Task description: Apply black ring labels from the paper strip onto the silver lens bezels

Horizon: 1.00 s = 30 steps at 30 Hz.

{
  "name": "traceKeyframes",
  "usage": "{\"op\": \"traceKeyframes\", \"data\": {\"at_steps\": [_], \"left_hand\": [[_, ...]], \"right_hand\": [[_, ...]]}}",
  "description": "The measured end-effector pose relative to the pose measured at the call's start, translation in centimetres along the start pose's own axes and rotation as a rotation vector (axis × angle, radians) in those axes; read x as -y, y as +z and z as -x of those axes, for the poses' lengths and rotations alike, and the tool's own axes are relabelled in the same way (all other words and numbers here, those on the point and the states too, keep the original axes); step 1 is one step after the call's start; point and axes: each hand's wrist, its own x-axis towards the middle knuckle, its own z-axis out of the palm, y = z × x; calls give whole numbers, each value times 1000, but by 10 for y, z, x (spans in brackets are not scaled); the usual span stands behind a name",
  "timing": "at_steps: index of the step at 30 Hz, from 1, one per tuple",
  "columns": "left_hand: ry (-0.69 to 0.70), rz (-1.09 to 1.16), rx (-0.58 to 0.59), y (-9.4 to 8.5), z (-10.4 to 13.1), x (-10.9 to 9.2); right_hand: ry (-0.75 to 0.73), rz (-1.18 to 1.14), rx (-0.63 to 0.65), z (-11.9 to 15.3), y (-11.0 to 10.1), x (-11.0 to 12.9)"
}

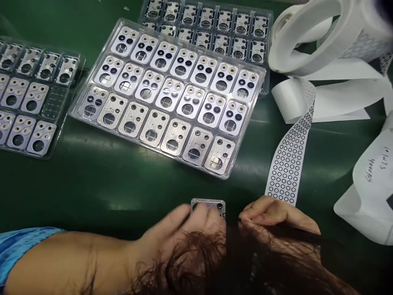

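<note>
Small metal camera-frame plate [208, 205] sits low centre, just above the worktop [92, 180], pinched in the left hand [181, 233]: fingers [176, 213] clenched on its lower edge, so the top face with its holes stays exposed. Right hand [276, 217] is touching distance to the plate's right corner, fingers [254, 213] pinched around a thin dark tool [294, 233], tip aimed at the plate edge; looks like a steadying hold for fine placement. Loose hair covers both wrists, so the lower grip is hidden.

White liner strip [291, 155] printed with small rings trails down right beside the right hand, fed from a tape roll [310, 37] at top right, within easy reach.

Clear blister tray [76, 112] ahead holds rows of plates: upper rows with rings fitted, front row mostly bare metal. Second tray [55, 106] at left, one pocket empty. Third tray [270, 24] behind, filled with darker plates.
</note>
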Motion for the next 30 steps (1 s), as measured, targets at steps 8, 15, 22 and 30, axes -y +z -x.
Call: {"op": "traceKeyframes", "data": {"at_steps": [8,15,22,30], "left_hand": [[98,231,-106,7,-34,45],[49,371,-131,14,-36,43],[63,351,-106,12,-35,45],[59,366,-143,14,-37,44]], "right_hand": [[-40,148,48,3,1,-2],[-2,172,58,-1,1,5],[-15,237,35,-3,1,9],[-75,234,79,-2,0,6]]}}
